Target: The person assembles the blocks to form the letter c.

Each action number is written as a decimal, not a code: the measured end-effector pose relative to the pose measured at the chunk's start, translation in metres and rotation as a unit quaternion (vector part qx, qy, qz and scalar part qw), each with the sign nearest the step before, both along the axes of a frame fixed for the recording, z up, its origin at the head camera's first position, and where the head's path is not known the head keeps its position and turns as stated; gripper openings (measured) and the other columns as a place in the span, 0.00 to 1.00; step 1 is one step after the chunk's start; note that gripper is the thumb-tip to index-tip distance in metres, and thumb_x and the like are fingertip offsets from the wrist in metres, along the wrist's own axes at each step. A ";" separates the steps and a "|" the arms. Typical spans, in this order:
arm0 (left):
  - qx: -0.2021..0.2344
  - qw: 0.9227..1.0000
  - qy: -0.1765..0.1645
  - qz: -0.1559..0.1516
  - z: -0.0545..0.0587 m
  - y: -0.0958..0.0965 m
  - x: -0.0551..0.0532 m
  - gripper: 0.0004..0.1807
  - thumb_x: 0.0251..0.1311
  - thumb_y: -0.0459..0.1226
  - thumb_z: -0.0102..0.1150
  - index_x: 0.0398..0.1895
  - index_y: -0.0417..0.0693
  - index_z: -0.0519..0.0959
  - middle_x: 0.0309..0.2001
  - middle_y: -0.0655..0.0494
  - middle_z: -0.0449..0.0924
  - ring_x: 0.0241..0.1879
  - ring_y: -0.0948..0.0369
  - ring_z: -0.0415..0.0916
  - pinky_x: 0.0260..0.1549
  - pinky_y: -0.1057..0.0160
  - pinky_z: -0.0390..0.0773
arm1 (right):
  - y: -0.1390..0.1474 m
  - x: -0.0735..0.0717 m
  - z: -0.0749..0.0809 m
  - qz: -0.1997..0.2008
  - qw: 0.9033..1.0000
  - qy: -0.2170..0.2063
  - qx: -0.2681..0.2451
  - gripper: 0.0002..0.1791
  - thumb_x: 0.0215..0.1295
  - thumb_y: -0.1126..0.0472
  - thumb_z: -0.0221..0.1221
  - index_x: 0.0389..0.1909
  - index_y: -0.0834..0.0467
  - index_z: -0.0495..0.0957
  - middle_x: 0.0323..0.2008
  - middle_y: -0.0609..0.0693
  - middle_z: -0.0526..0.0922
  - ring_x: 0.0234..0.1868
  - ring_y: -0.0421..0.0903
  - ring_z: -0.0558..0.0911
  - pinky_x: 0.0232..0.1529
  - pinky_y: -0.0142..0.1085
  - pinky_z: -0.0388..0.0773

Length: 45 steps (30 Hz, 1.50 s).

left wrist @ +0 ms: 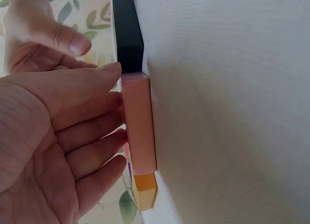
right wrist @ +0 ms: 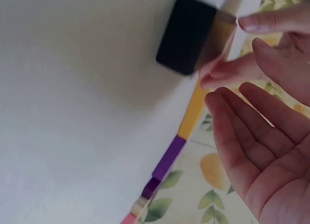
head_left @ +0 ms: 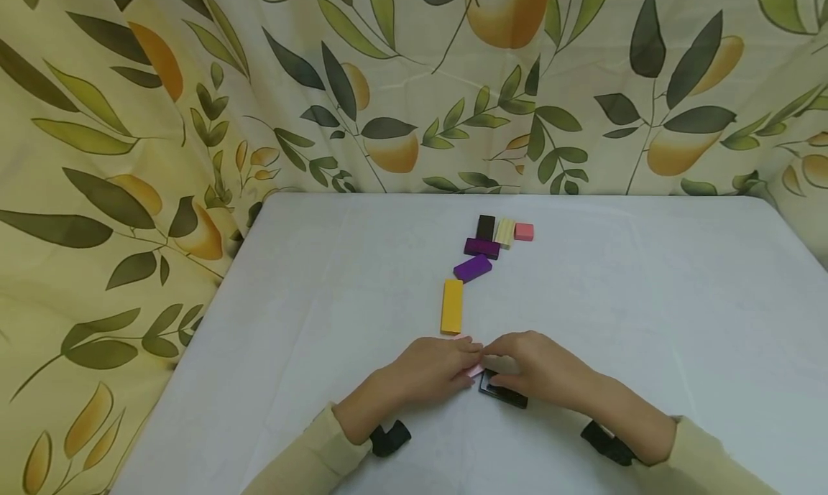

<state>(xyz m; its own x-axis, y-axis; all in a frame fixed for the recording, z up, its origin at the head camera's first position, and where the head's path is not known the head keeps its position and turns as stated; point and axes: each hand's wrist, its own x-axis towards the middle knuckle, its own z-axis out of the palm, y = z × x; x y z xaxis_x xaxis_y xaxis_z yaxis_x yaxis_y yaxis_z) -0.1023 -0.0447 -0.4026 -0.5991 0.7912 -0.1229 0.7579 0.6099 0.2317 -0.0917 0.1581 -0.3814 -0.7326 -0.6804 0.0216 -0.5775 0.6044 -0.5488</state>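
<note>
My left hand [head_left: 432,369] lies over a pink block [left wrist: 139,122], which it mostly hides in the head view. In the left wrist view the fingers are nearly straight, with their tips at the block's upper edge. The thumb tip is by the end where a black block [left wrist: 129,33] meets the pink one. Just above the black block, my right hand [head_left: 543,371] hovers with fingers loosely bent and nothing held. Its palm and spread thumb show in the right wrist view. A yellow block [head_left: 452,307] lies beyond the pink block's far end.
Farther back, the row continues with a purple block [head_left: 473,268], a dark purple block [head_left: 481,248], a black block [head_left: 486,227], a cream block [head_left: 505,233] and a small coral block [head_left: 524,232]. All lie on a white-covered table [head_left: 323,279] before a leaf-and-fruit patterned curtain [head_left: 401,85].
</note>
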 end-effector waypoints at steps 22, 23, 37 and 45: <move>0.055 0.997 -0.017 0.043 0.001 0.002 -0.027 0.23 0.66 0.45 0.49 0.62 0.48 0.69 0.61 0.59 0.68 0.60 0.68 0.62 0.54 0.68 0.66 | 0.012 -0.048 0.006 -0.072 0.997 0.016 0.013 0.17 0.51 0.68 0.66 0.44 0.68 0.79 0.39 0.57 0.83 0.41 0.53 0.80 0.41 0.45 0.77; 0.056 0.997 -0.019 0.046 0.002 0.003 -0.030 0.23 0.66 0.45 0.48 0.62 0.48 0.69 0.61 0.59 0.67 0.61 0.68 0.62 0.54 0.68 0.66 | 0.012 -0.051 0.006 -0.073 0.997 0.017 0.017 0.17 0.51 0.68 0.65 0.44 0.68 0.79 0.40 0.58 0.82 0.42 0.54 0.80 0.42 0.45 0.77; 0.042 0.996 0.007 0.081 0.008 0.014 -0.080 0.27 0.67 0.46 0.46 0.66 0.43 0.63 0.66 0.52 0.60 0.64 0.62 0.58 0.57 0.64 0.63 | 0.005 -0.103 0.003 -0.102 0.994 0.037 0.031 0.23 0.51 0.71 0.64 0.50 0.72 0.74 0.47 0.64 0.78 0.50 0.59 0.76 0.51 0.50 0.70; -0.017 0.994 -0.011 0.110 0.004 0.022 -0.093 0.31 0.66 0.48 0.46 0.68 0.43 0.59 0.69 0.51 0.53 0.67 0.59 0.51 0.60 0.62 0.59 | 0.005 -0.126 -0.005 -0.114 0.992 0.051 0.023 0.22 0.52 0.79 0.56 0.52 0.75 0.71 0.49 0.67 0.76 0.52 0.60 0.74 0.54 0.51 0.67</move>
